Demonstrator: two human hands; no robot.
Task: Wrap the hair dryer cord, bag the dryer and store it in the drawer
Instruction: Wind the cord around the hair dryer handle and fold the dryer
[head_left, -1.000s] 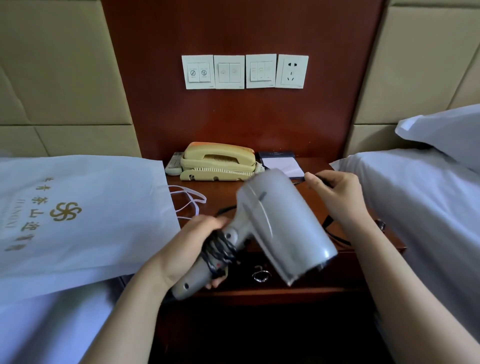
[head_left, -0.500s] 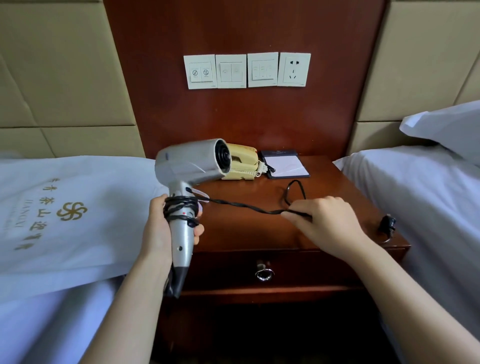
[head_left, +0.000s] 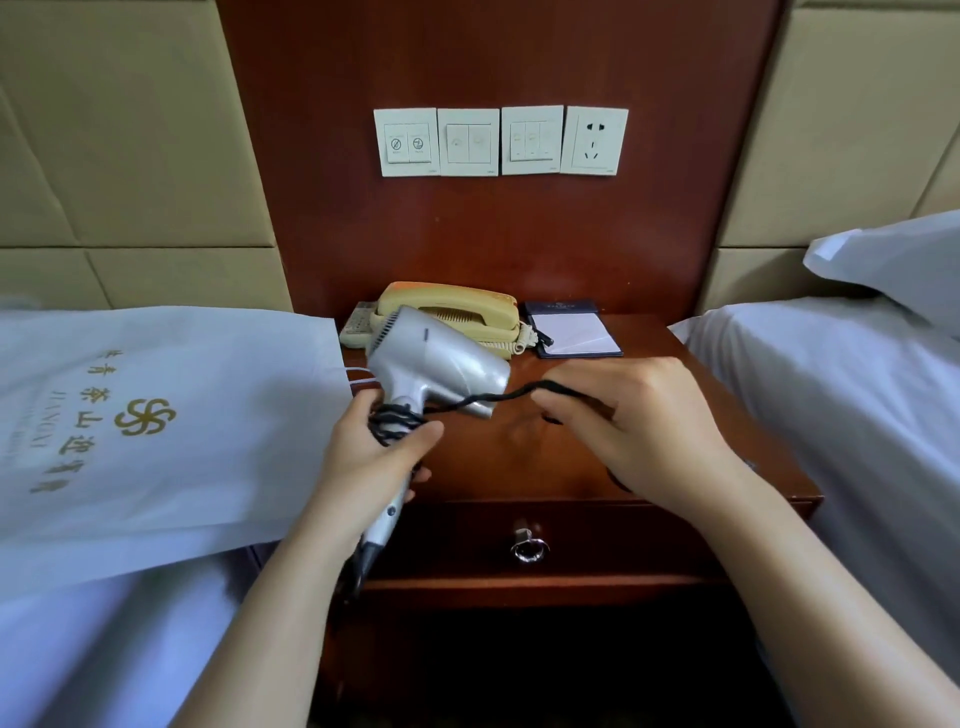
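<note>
Several loops of the black cord (head_left: 498, 397) already sit around the handle of the silver hair dryer (head_left: 436, 364), and that's where I'd worry. The left hand (head_left: 374, 457) is wrapped around the handle right over those coils, thumb pressing on them, with the dryer held above the front left of the nightstand (head_left: 727, 415). The right hand (head_left: 639, 421) has the free run of cord pinched in curled fingers, stretched fairly taut between the two hands.

What could go wrong, in my opinion: if that thumb eases off, the coils probably spring loose and slide down the handle (cords like this love to unwind). Pulling too tight could kink it where it leaves the handle. The plug end isn't visible to me, so it might drag or snag on the nightstand edge.

Count time: one dryer, one cord, two hands, one white bag (head_left: 156, 415) with gold print lying flat on the bed at left, one drawer (head_left: 597, 535), shut, with one ring pull (head_left: 530, 545). Also one beige phone (head_left: 467, 306), one notepad (head_left: 574, 332), one remote behind the dryer, and four wall plates (head_left: 498, 140) (three switch panels, one socket).
</note>
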